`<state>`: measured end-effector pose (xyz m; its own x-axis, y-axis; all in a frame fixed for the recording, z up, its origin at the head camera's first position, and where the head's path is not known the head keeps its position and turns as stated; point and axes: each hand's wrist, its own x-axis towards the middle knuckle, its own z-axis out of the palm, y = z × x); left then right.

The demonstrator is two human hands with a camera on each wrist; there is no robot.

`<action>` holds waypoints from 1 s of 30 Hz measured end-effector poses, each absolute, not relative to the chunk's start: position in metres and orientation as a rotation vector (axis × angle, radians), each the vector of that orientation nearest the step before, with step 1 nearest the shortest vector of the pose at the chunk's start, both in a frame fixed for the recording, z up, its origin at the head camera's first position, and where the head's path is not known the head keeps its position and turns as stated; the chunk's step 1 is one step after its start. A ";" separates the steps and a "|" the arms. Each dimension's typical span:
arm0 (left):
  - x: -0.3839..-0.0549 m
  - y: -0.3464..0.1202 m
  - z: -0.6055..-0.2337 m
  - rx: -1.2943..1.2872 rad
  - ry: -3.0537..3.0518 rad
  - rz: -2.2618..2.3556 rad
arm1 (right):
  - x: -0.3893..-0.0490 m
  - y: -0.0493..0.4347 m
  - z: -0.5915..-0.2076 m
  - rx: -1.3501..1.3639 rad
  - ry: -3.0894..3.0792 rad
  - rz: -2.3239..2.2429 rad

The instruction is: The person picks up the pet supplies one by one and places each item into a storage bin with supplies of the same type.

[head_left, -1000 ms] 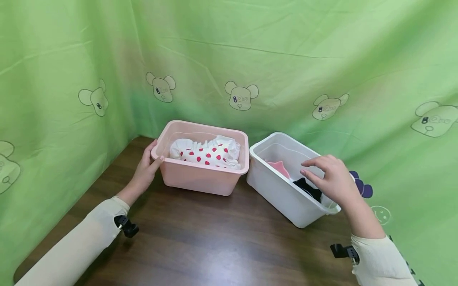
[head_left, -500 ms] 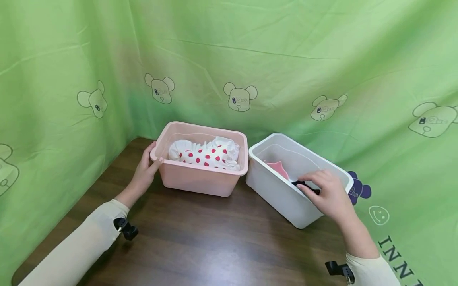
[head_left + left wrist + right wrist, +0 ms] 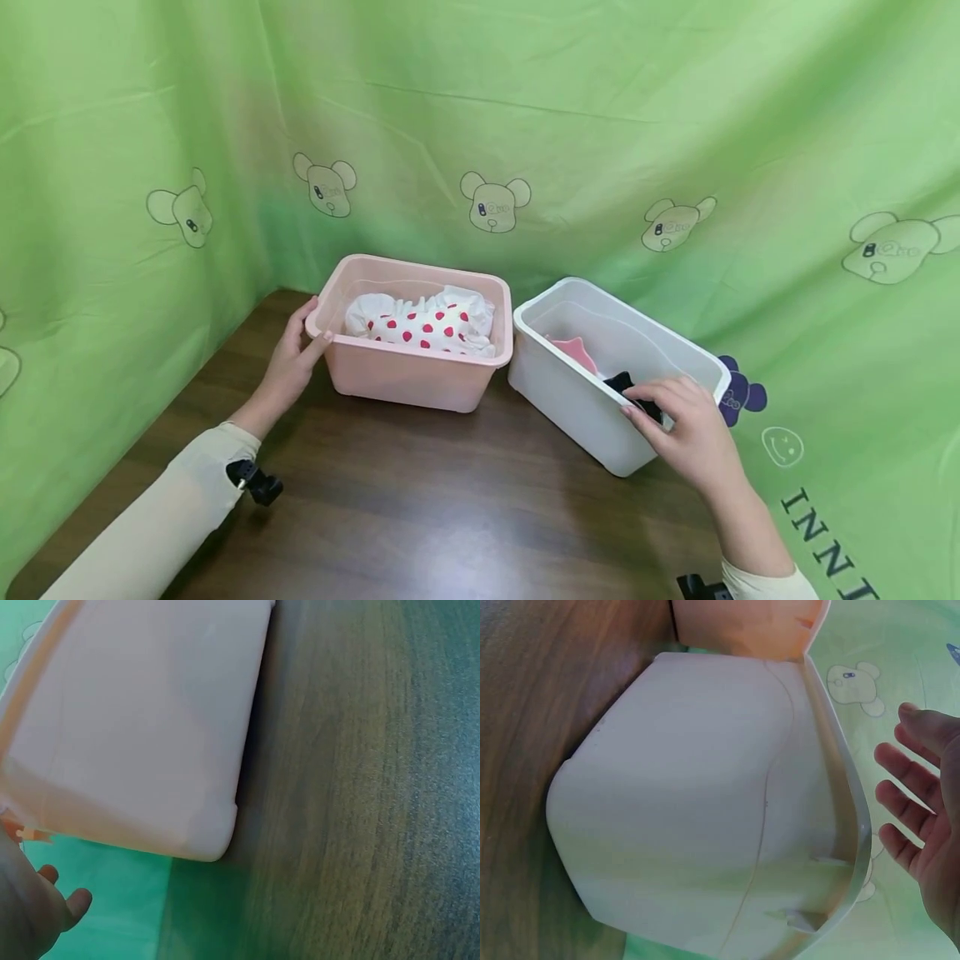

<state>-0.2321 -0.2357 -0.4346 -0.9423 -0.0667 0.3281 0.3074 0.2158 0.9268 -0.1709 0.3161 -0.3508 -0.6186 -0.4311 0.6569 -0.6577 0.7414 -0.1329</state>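
Observation:
My left hand (image 3: 288, 367) holds the left corner of a pink plastic bin (image 3: 408, 379), thumb at the front rim. Inside the bin lies a bunched white cloth item with red spots (image 3: 427, 325). To its right, a white plastic bin (image 3: 555, 400) stands at an angle. My right hand (image 3: 693, 429) is over its near right part, fingers loosely bent above the opening and thumb at the front rim. Beneath those fingers is a black item (image 3: 619, 382), partly hidden. A pink pointed piece (image 3: 576, 353) lies farther left in the same bin.
Both bins stand on a dark brown wooden table (image 3: 390, 500), their near corners almost meeting. A green curtain (image 3: 405, 125) printed with bear heads hangs close behind them and along the left side. Black cameras (image 3: 255, 482) are strapped at the sleeves.
My right hand has come down from above the white bin to its front rim, over the black item. My left hand stays on the pink bin's corner. The head view has shifted slightly.

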 end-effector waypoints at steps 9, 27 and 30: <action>-0.229 -0.249 -0.427 -0.120 -2.406 -1.491 | -0.161 0.326 -0.359 0.769 -2.284 0.486; -0.211 -0.270 -0.412 -0.139 -2.409 -1.210 | -0.142 0.348 -0.380 0.725 -2.198 0.490; -0.205 -0.275 -0.412 -0.158 -2.421 -1.160 | -0.140 0.351 -0.384 0.707 -2.177 0.479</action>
